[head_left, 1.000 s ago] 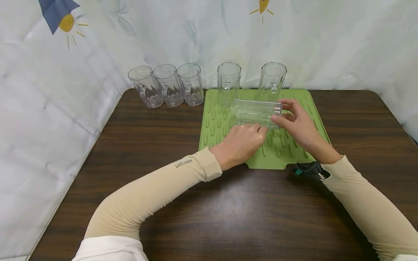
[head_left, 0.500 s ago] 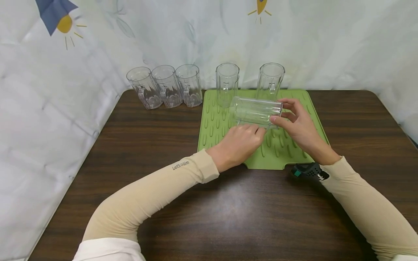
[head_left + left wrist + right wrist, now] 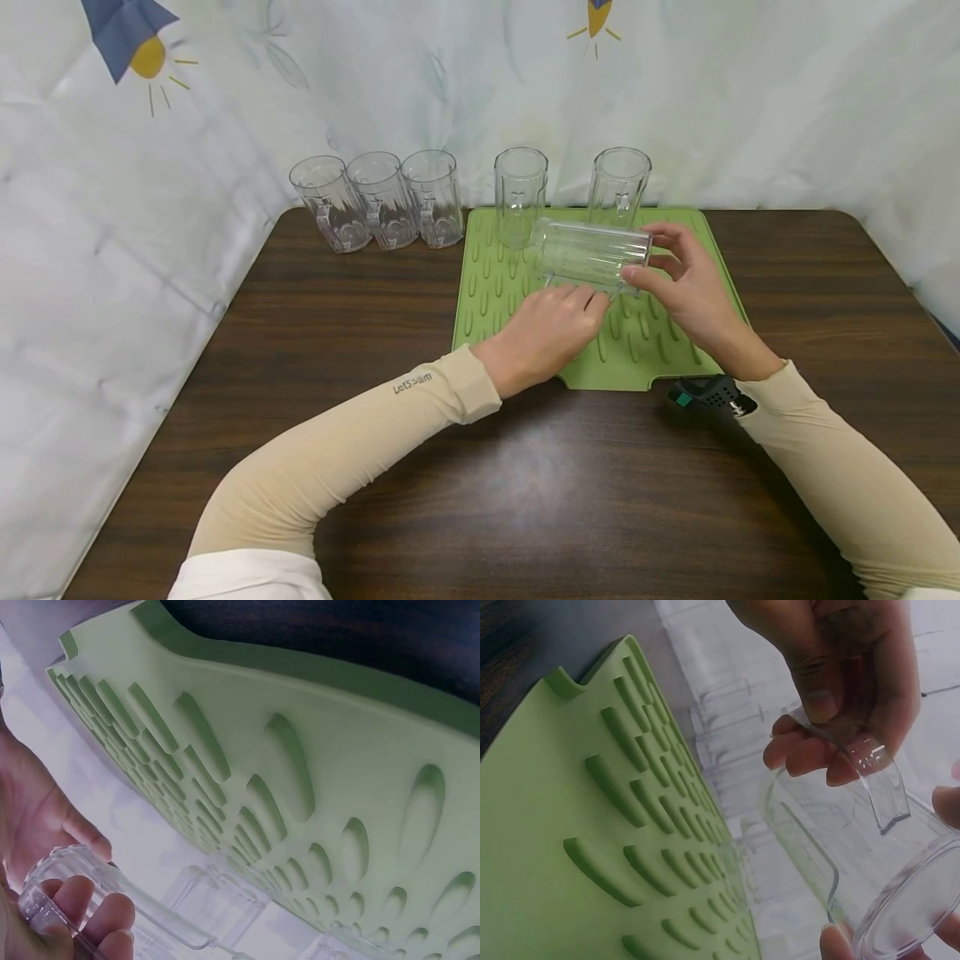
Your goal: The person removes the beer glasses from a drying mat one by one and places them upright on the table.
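Observation:
A clear mug (image 3: 588,250) lies on its side in the air above the green mat (image 3: 600,371). My left hand (image 3: 546,333) grips its handle, the fingers curled round it, as the right wrist view shows with the handle (image 3: 881,780) emerging below those fingers. At the mug's right end, my right hand (image 3: 693,287) holds the base between thumb and fingers. Two more clear mugs, one at left (image 3: 520,196) and one at right (image 3: 621,185), stand upright on the mat's far part. The held mug partly covers the lower part of the right one.
Three clear mugs, the middle mug (image 3: 384,200) among them, stand in a row on the dark wooden table (image 3: 345,300), left of the mat. A white patterned sheet (image 3: 765,100) hangs behind the table. A black wrist device (image 3: 708,392) sits by the right sleeve.
The held mug has risen slightly, and both hands keep their hold. The head view has shifted a little. The standing mugs stay in their places.

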A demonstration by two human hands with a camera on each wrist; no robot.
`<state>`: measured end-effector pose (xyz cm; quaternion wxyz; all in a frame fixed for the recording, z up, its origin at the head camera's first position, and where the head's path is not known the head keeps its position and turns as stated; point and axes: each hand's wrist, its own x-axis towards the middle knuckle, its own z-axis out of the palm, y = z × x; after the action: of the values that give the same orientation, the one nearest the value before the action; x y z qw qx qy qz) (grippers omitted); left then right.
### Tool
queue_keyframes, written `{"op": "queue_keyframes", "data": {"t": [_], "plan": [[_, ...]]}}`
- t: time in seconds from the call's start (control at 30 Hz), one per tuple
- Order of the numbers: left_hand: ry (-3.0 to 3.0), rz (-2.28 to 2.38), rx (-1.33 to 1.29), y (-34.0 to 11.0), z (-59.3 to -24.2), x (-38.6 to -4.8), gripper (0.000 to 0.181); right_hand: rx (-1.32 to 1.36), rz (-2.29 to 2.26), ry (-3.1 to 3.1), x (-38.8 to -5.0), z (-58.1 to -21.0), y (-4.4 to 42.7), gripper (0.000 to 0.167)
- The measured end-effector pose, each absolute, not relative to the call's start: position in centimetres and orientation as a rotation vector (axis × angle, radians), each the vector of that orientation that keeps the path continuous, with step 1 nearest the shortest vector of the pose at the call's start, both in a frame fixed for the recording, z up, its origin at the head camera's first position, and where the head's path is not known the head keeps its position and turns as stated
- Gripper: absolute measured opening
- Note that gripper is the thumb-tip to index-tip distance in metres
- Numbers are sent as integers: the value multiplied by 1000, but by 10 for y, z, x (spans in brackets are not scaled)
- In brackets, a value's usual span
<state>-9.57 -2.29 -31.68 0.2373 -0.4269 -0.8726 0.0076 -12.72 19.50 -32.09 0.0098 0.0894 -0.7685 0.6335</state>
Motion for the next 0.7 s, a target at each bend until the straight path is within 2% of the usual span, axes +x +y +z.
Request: {"op": "queue_keyframes", "data": {"t": [0.7], "plan": [[-2390,124,-1197,-22,-313,-95,21,278,1960,-2399,-127,-318,195,50]]}}
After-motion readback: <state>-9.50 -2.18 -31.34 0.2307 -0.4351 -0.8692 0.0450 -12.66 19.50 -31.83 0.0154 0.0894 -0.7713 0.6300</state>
